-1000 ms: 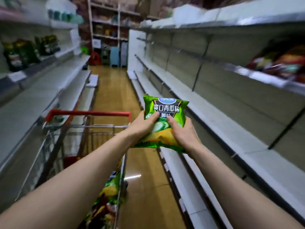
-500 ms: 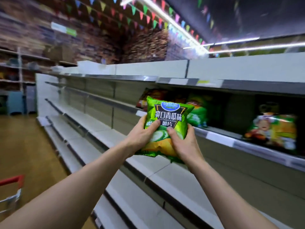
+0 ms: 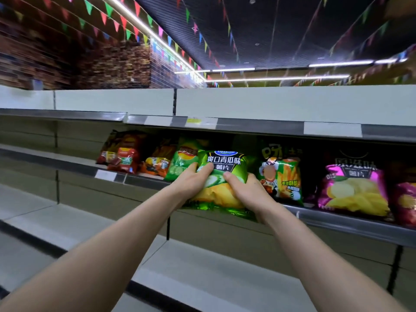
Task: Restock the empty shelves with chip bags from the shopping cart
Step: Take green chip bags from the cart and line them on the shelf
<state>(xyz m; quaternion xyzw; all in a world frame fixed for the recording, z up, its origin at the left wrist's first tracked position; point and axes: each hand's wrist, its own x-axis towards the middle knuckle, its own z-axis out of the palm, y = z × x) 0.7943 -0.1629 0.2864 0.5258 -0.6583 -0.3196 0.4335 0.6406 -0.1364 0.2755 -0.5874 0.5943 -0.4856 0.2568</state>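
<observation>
A red bag [image 3: 122,156] stood on the shelf [image 3: 349,226]. The left hand [image 3: 191,180] and the right hand [image 3: 246,191] each gripped a side of the green cucumber chip bag [image 3: 225,163], thumbs curled over its front. They held it upright at the shelf's front edge, left of a purple bag [image 3: 353,190].

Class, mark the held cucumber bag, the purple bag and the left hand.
cucumber bag [image 3: 221,162]: head view, black label.
purple bag [image 3: 353,194]: head view, chip picture.
left hand [image 3: 191,182]: head view, back of hand.

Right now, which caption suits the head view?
Left hand and right hand hold a green chip bag at the stocked shelf.
</observation>
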